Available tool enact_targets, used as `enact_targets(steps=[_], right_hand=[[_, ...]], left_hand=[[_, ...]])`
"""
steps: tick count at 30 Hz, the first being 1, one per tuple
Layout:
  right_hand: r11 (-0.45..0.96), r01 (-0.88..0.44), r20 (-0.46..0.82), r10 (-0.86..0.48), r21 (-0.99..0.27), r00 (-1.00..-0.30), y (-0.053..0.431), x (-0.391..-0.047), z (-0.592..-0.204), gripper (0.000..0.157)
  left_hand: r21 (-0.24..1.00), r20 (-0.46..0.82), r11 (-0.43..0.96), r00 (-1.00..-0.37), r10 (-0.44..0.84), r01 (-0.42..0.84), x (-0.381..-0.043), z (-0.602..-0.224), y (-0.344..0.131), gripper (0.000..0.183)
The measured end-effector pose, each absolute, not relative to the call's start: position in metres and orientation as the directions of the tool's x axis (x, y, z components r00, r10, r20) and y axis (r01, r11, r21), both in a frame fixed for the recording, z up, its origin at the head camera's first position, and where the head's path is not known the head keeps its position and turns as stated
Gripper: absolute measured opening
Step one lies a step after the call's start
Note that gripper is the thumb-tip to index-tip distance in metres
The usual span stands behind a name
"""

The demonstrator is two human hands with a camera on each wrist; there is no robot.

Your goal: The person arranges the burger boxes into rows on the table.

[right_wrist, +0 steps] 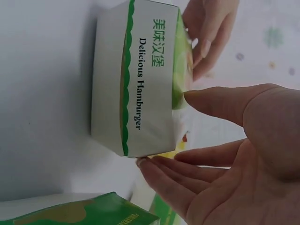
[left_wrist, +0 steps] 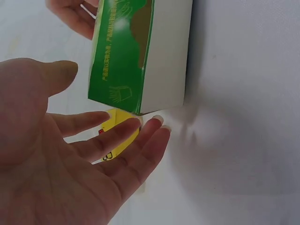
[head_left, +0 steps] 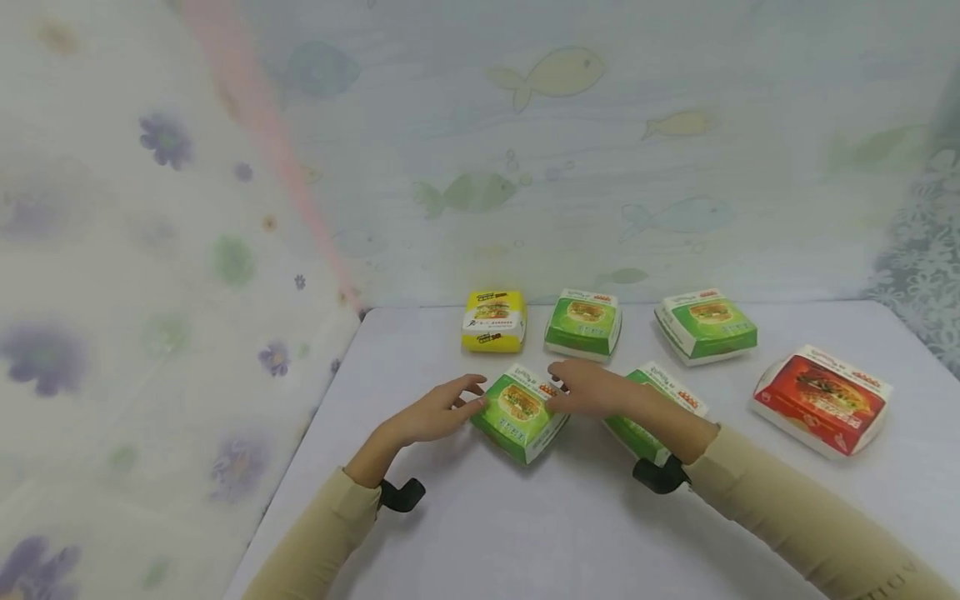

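Note:
A green and white hamburger box [head_left: 522, 412] lies at an angle on the table, between both hands. My left hand [head_left: 437, 411] is at its left corner with fingers spread and loosely bent; in the left wrist view the thumb is apart from the box's green side [left_wrist: 119, 56] and the fingertips are by its corner. From the right, my right hand [head_left: 596, 387] reaches to the same box. The right wrist view has its thumb tip at the top edge of the white side [right_wrist: 150, 79] and its fingertips by the far corner; whether they touch is hard to tell.
Behind stand a yellow burger box [head_left: 493, 321] and two green ones, one in the middle [head_left: 582, 323] and one to the right [head_left: 707, 325]. Another green box [head_left: 637, 429] is partly hidden under my right forearm. A red box [head_left: 822, 400] lies far right on the white table [head_left: 517, 533].

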State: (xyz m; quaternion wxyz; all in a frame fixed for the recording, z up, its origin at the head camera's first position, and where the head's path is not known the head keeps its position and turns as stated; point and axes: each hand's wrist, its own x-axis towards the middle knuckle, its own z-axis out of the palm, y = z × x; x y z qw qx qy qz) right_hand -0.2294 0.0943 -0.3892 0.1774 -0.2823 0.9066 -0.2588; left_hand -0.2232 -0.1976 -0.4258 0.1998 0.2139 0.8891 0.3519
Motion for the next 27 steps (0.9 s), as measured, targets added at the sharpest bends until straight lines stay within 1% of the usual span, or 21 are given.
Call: enact_targets(steps=[2, 4, 9, 12, 15, 20, 23, 27], right_hand=[[0.704, -0.426, -0.172, -0.608, -0.569, -0.775, 0.094, -0.229, -0.39, 0.037], [0.705, -0.426, -0.175, -0.608, -0.567, -0.774, 0.094, -0.227, -0.39, 0.036], [0.732, -0.393, -0.208, -0.581, -0.556, -0.787, 0.093, -0.222, -0.388, 0.027], [0.748, -0.375, -0.227, -0.565, -0.548, -0.794, 0.092, -0.219, -0.387, 0.026], [0.755, -0.373, -0.227, -0.557, -0.54, -0.799, 0.093, -0.22, -0.387, 0.031], [0.75, -0.404, -0.194, -0.567, -0.524, -0.801, 0.094, -0.224, -0.387, 0.034], [0.745, -0.414, -0.181, -0.572, -0.523, -0.8, 0.092, -0.227, -0.389, 0.029], [0.741, -0.413, -0.179, -0.574, -0.53, -0.799, 0.093, -0.231, -0.391, 0.027]], left_hand=[[0.705, -0.221, 0.667, -0.819, 0.53, 0.241, -0.224, -0.426, -0.196, 0.05], [0.701, -0.232, 0.671, -0.811, 0.537, 0.243, -0.226, -0.426, -0.195, 0.047], [0.712, -0.248, 0.665, -0.807, 0.536, 0.223, -0.236, -0.426, -0.193, 0.043], [0.716, -0.261, 0.667, -0.808, 0.528, 0.205, -0.24, -0.425, -0.192, 0.043], [0.713, -0.265, 0.673, -0.814, 0.517, 0.196, -0.24, -0.424, -0.191, 0.045], [0.725, -0.223, 0.665, -0.851, 0.475, 0.181, -0.229, -0.43, -0.194, 0.053], [0.736, -0.229, 0.661, -0.863, 0.45, 0.148, -0.221, -0.432, -0.192, 0.055], [0.757, -0.248, 0.641, -0.851, 0.462, 0.127, -0.218, -0.432, -0.187, 0.052]])
